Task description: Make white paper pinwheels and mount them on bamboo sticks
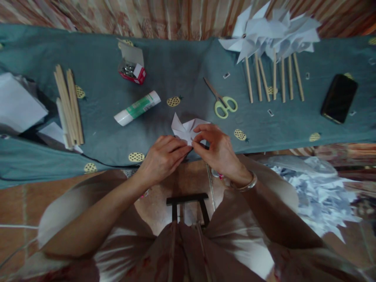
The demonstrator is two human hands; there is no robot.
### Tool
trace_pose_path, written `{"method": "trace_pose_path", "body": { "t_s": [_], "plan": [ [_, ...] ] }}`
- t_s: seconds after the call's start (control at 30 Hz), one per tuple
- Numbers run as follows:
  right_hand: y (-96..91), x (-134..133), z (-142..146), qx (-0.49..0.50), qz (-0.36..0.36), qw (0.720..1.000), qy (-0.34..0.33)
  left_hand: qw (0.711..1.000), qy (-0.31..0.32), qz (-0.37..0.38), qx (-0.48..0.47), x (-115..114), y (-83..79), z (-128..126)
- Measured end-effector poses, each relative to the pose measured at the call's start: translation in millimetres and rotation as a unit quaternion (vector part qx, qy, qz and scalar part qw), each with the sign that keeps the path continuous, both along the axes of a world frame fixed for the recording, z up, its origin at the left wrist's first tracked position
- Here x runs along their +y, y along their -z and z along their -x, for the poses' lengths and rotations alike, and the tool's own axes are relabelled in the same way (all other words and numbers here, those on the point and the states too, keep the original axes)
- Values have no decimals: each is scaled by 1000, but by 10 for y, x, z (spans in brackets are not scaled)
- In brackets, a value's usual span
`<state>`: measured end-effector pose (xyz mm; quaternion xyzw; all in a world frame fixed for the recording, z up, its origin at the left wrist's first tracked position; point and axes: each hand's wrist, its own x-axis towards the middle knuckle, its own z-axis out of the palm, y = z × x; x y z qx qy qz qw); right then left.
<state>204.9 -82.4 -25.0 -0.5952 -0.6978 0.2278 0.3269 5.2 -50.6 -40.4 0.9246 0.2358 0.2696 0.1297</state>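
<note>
A small white folded paper piece lies at the near edge of a table covered with a teal cloth. My left hand and my right hand meet over it, fingertips pinched on its folds from either side. A silver bangle circles my right wrist. Just beyond the paper lie green-handled scissors and a white and green glue stick.
Several finished white paper pinwheels on wooden sticks lie at the back right beside a black phone. Loose wooden sticks and white paper sheets are at the left. A red box of pins stands open. Paper scraps cover the floor at the right.
</note>
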Motion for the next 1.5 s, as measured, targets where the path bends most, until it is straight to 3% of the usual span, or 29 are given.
{"method": "trace_pose_path", "body": {
  "t_s": [0.37,1.13,1.5],
  "plan": [
    [45,4,81,-23,2,998,51,1000,-10,8,5,1,18,-26],
    [-30,-55,-22,-51,-22,998,-20,997,-35,55,-30,-2,56,-50],
    [-21,-64,-17,-62,-29,997,-21,993,-45,104,-16,12,29,-57]
  ]
}}
